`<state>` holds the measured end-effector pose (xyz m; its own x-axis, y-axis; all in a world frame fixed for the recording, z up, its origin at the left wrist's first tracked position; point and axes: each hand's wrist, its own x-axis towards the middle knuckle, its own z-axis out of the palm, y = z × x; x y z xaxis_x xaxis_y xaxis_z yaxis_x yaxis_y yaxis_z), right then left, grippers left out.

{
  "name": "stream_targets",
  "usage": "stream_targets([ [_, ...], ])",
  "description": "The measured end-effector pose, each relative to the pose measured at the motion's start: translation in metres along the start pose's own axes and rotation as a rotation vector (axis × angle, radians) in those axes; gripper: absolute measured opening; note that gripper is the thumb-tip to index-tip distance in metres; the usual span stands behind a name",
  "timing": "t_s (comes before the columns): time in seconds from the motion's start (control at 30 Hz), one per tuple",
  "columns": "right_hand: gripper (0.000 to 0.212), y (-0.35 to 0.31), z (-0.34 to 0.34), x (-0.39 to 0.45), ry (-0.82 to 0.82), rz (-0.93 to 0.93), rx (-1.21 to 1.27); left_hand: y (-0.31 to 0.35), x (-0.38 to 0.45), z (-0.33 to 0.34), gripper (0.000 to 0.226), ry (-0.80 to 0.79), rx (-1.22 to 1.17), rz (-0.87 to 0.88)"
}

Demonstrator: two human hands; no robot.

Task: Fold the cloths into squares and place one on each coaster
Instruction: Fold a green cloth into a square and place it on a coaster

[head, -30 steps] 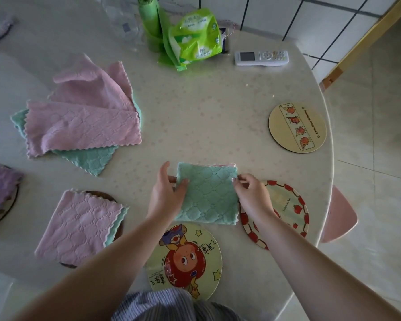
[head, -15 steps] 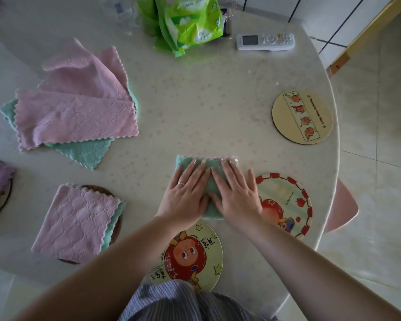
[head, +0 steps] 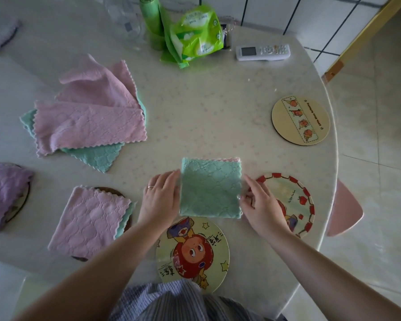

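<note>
A green cloth (head: 210, 187), folded into a square, lies flat on the table between my hands. My left hand (head: 160, 198) touches its left edge; my right hand (head: 259, 200) pinches its right edge. A cartoon-face coaster (head: 192, 253) lies just in front of the cloth, a red-rimmed coaster (head: 294, 198) to its right, and a yellow coaster (head: 301, 120) farther right. At the left, a folded pink cloth (head: 90, 220) covers a dark coaster (head: 111, 190), and a purple cloth (head: 4, 193) covers another coaster at the frame's edge.
A heap of unfolded pink and green cloths (head: 88, 119) lies at the back left. At the back stand a green tissue pack (head: 195, 35), a green bottle (head: 152, 22) and a white remote (head: 263, 52). The round table's edge (head: 331, 181) curves down the right; a pink seat (head: 344, 209) sits beyond.
Half a second ago both palms pressed flat on top of the green cloth. Now they have moved apart to its left and right edges, uncovering the square.
</note>
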<state>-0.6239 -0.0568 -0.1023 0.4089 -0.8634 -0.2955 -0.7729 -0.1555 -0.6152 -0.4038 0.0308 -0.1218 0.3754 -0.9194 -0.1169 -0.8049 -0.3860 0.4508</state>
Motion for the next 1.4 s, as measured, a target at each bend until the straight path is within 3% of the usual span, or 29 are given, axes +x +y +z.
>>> stream_targets([
  [0.1,0.058,-0.014,0.003,0.002,-0.052,0.194,0.253,0.011,-0.001,-0.002,0.044,-0.096,-0.166,-0.110],
  [0.23,0.065,-0.033,0.005,0.016,-0.099,0.499,0.626,0.027,0.012,-0.007,0.042,-0.210,-0.572,-0.396],
  [0.3,0.070,-0.037,0.007,0.014,-0.129,0.627,0.775,0.030,0.013,-0.015,0.036,-0.229,-0.640,-0.430],
  [0.43,0.073,-0.037,0.006,-0.008,-0.235,0.698,0.955,0.028,0.001,-0.036,0.033,-0.253,-0.782,-0.438],
  [0.57,0.039,-0.039,0.009,-0.043,-0.349,0.700,1.020,0.020,-0.032,-0.045,0.037,-0.238,-0.801,-0.417],
  [0.63,0.033,-0.037,0.018,-0.060,-0.358,0.699,1.052,0.013,-0.053,-0.044,0.037,-0.252,-0.816,-0.436],
  [0.87,0.064,-0.023,0.055,-0.098,-0.313,0.719,0.928,-0.018,-0.101,-0.024,0.029,-0.271,-0.865,-0.466],
  [1.03,0.030,-0.025,0.052,-0.111,-0.308,0.644,0.917,-0.025,-0.108,-0.017,0.032,-0.195,-0.740,-0.430],
  [1.2,0.021,-0.021,0.047,-0.124,-0.198,0.619,0.913,-0.022,-0.114,-0.014,0.032,-0.132,-0.600,-0.286],
  [1.3,0.029,-0.018,0.049,-0.136,-0.043,0.475,0.626,-0.025,-0.124,-0.012,0.043,-0.058,-0.320,-0.064],
  [1.4,0.042,-0.021,0.054,-0.150,0.116,0.070,0.122,-0.019,-0.133,-0.009,0.053,-0.115,-0.039,0.191],
])
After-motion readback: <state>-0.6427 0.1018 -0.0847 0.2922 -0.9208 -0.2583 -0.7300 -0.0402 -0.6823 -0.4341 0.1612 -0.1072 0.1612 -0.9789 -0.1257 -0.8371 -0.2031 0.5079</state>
